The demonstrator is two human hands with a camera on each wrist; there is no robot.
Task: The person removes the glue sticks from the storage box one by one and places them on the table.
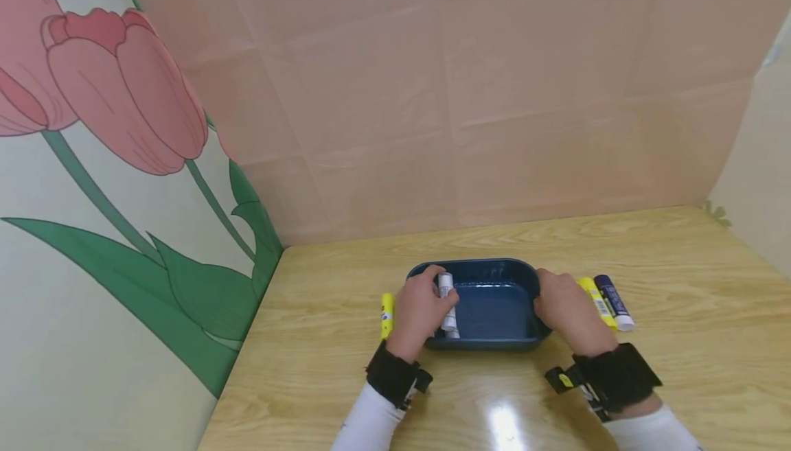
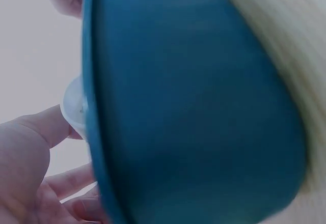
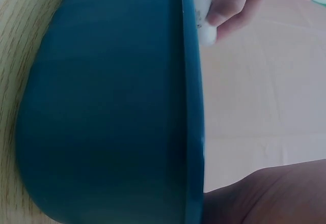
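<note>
A dark blue tray sits on the wooden table. My left hand is over the tray's left end and pinches a white glue stick; its white cap peeks past the tray's wall in the left wrist view. A second white stick lies inside the tray just below it. My right hand is curled over the tray's right rim. In the right wrist view the tray's outer wall fills the frame, with the held stick seen beyond the rim.
A yellow glue stick lies on the table left of the tray. To the right of the tray, a yellow stick and a dark blue stick lie side by side. Pink panels close off the back, and a tulip panel the left.
</note>
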